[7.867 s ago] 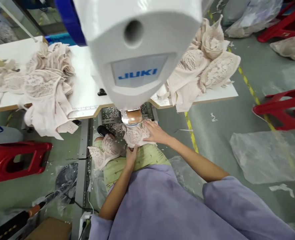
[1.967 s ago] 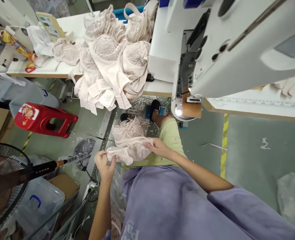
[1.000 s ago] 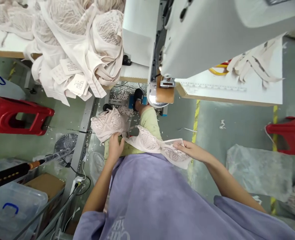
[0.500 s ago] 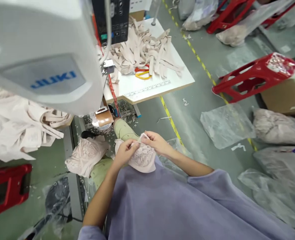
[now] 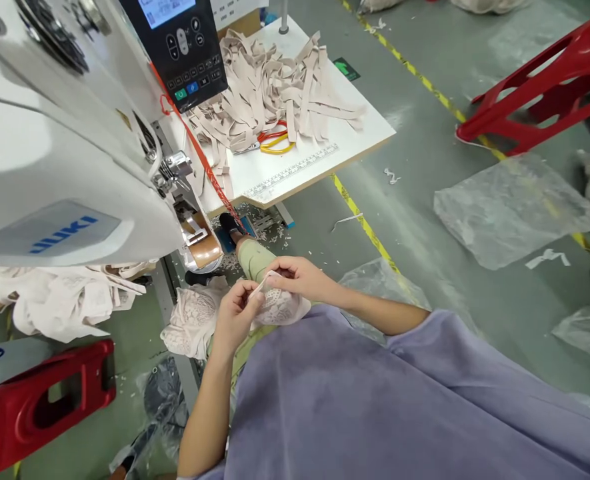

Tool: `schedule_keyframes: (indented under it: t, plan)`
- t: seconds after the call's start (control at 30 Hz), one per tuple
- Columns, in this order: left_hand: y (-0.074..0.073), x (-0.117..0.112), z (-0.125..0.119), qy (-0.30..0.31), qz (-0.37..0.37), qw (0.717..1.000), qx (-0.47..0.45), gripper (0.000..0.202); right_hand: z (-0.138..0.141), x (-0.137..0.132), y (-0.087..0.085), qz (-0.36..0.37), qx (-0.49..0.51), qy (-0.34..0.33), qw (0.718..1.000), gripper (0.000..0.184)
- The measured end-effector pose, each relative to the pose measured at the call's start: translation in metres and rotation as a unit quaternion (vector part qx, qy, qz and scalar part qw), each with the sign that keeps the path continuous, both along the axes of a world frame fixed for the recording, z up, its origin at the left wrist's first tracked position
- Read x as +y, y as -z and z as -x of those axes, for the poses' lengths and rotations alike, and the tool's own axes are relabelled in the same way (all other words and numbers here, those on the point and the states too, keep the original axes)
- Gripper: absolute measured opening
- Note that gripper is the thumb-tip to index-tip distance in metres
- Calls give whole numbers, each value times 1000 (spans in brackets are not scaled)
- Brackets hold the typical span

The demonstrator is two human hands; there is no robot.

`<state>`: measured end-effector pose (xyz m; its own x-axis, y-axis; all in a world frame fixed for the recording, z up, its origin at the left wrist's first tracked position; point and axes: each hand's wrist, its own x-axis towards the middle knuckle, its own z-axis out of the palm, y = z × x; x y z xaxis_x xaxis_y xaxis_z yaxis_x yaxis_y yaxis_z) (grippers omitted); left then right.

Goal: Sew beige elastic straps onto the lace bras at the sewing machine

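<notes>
A pale beige lace bra (image 5: 283, 308) lies over my lap, with its upper edge raised between both hands. My left hand (image 5: 235, 312) pinches that edge from the left, thumb on top. From the right, my right hand (image 5: 299, 279) grips the same edge, fingers curled under the fabric. The two hands are close together, and their fingers hide part of the cloth. Another beige lace garment (image 5: 195, 319) hangs in folds left of my left hand, by my knee.
A white sewing machine (image 5: 75, 187) with a control panel (image 5: 189, 60) stands at the left. On the white table (image 5: 319, 160) lie beige fabric strips (image 5: 255, 87) and yellow-and-red-handled snips (image 5: 277, 143). Red stools (image 5: 539, 87) and plastic bags (image 5: 509, 207) are on the floor.
My view has shifted, bringing more of the machine's needle area and panel into sight. Both hands keep hold of the bra; its held edge is now tilted more between them.
</notes>
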<state>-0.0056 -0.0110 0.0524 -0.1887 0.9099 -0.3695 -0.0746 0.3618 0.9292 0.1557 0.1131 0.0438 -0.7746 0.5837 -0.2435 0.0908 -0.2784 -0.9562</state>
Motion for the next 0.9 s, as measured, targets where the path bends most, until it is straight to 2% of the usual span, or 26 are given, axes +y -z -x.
schedule_keyframes:
  t: [0.17, 0.47, 0.63, 0.7, 0.77, 0.83, 0.9]
  plan:
    - [-9, 6, 0, 7, -1, 999, 37, 26, 1, 2, -3, 17, 14, -4, 1000, 32]
    - [-1, 11, 0, -21, 7, 999, 24, 33, 2, 3, -2, 5, 14, -21, 1000, 31]
    - [-4, 10, 1, -18, 10, 999, 27, 35, 5, 3, 0, 9, 26, -6, 1000, 25]
    - [-5, 11, 0, 1, -13, 999, 47, 29, 8, 1, 0, 2, 36, 10, 999, 25]
    - [-2, 12, -1, 42, -58, 994, 87, 25, 11, -2, 1, -2, 50, 17, 999, 26]
    - [5, 13, -5, 68, -82, 988, 114, 35, 14, -5, 2, 1, 67, 5, 998, 27]
    - [14, 15, -8, 42, -56, 992, 106, 36, 18, -2, 5, -7, 73, -9, 997, 29]
